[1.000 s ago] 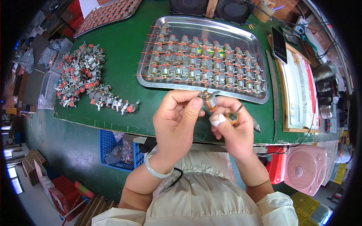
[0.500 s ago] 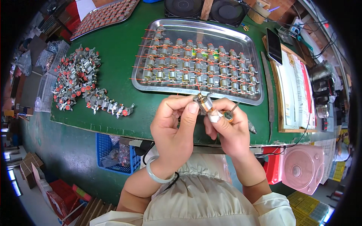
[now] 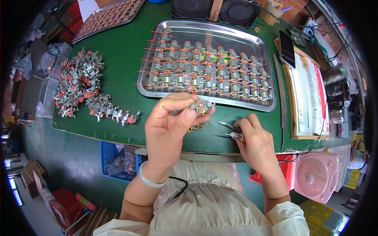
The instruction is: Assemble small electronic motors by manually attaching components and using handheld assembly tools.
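My left hand point(image 3: 169, 122) is raised over the near edge of the green table, thumb and fingers closed on a small silver motor point(image 3: 203, 106) with metal tabs. A thin red wire shows by its top. Lower on the right, my right hand point(image 3: 255, 137) rests at the tabletop, its fingers curled round a pointed metal hand tool point(image 3: 232, 135) whose exact kind I cannot make out. Slim metal tips poke out to the left of the fingers. Just beyond my left hand, a steel tray point(image 3: 206, 97) carries rows of similar motors point(image 3: 207, 70) with red wires.
On the left of the green table point(image 3: 122, 78) lies a heap of loose motors point(image 3: 78, 82). Another filled tray point(image 3: 106, 19) is at the far left. To the right are a long flat metal bar point(image 3: 280, 90), a phone point(image 3: 286, 48) and a clipboard with papers point(image 3: 309, 94).
My hands have parted. The left has moved slightly left with the motor; the right has let go of it and dropped right to the tabletop. The white piece at my right fingers no longer shows.
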Demonstrator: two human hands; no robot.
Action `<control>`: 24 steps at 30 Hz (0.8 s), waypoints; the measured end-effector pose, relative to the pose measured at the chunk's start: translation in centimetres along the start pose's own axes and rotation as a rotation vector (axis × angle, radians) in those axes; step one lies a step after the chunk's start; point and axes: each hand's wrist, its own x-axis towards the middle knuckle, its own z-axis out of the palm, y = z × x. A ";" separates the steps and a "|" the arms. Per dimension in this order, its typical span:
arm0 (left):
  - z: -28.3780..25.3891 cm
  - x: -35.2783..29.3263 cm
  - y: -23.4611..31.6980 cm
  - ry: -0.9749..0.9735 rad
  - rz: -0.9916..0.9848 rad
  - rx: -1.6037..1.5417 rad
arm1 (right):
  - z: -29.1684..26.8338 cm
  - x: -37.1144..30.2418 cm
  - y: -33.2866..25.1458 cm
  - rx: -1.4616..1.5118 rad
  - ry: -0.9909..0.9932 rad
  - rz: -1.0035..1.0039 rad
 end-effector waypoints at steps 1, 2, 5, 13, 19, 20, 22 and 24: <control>-0.3 0.1 -0.2 -0.045 0.002 -0.035 | 0.2 -0.1 0.2 -0.072 -0.029 -0.022; -0.6 0.1 -0.3 -0.047 0.002 -0.033 | 0.1 0.0 0.2 -0.071 -0.027 -0.021; -1.0 0.1 -0.4 -0.138 -0.043 -0.320 | 0.0 0.6 0.2 0.036 0.022 -0.063; -0.8 0.1 -0.3 -0.209 -0.216 -0.408 | -0.8 1.2 -1.1 1.407 0.057 0.053; -0.6 0.2 -0.6 -0.218 -0.214 -0.410 | -0.3 1.1 -1.0 1.448 -0.014 0.041; -0.5 0.2 -0.6 -0.216 -0.214 -0.409 | -0.3 1.1 -1.1 1.449 -0.015 0.042; -0.4 0.2 -0.6 -0.185 -0.188 -0.350 | -0.4 1.2 -1.2 1.515 -0.109 0.090; -0.1 0.2 -0.6 -0.183 -0.180 -0.336 | -0.4 1.1 -1.5 1.497 -0.111 0.127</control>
